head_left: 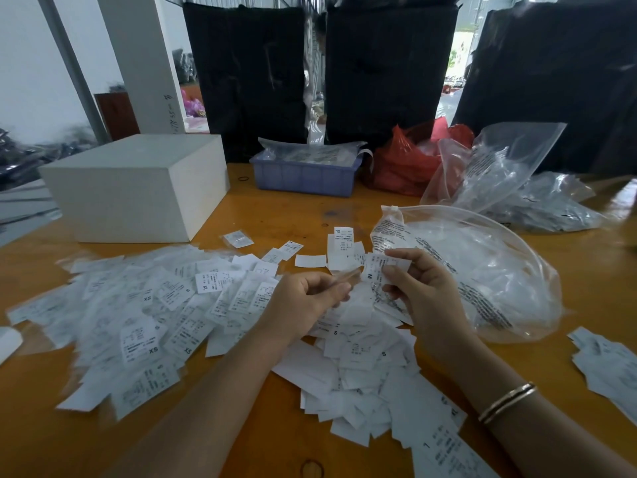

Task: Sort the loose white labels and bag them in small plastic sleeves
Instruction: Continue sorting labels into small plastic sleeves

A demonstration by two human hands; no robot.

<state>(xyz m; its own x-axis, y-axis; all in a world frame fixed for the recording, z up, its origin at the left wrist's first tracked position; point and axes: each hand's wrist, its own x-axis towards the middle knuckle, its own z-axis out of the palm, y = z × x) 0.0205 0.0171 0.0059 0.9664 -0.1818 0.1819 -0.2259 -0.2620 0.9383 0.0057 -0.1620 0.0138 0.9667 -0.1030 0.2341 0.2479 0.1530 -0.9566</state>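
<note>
Head cam: my left hand [312, 298] pinches 1 clear sleeve [346, 276], right hand [418, 288] holds M label [374, 274]; blue bin [305, 175] w/ bagged labels.

Both forearms are seen bare, with no sleeves worn. A thin gold bangle [506, 401] with two bands is worn on the right wrist.

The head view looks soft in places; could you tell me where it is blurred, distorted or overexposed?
In the head view, the label pile smears toward the left edge, while the M label in the right hand stays readable; the wide lens bows the table edges; daylight behind the black bags blows out.
</note>
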